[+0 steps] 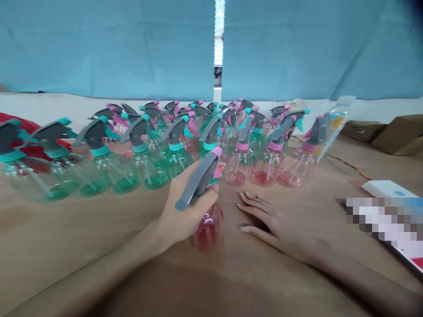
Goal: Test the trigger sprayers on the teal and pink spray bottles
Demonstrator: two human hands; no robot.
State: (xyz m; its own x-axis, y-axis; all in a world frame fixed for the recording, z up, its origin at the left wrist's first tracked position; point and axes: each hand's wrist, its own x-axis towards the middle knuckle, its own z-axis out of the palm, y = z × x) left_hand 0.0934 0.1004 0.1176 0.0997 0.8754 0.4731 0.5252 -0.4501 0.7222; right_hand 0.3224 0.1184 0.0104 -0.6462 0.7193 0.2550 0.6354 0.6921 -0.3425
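My left hand (185,207) is wrapped round the neck of a pink spray bottle (208,231), just below its grey spray head with a pink nozzle tip. The bottle is tilted a little, and my fingers hide its collar. To the right, my right hand (261,215) lies on the wooden table with its fingers spread and nothing in it. Beyond both hands stand rows of spray bottles. Green ones (153,169) with teal collars fill the left of the front row, and pink ones (264,169) with pink collars are on the right.
A clear plastic bottle (335,121) with a yellow-orange label stands tilted at the right end of the rows. Brown boxes (401,134), a twisted wire (350,165) and a white box (390,190) are farther right. Red cloth (29,125) lies behind the left bottles.
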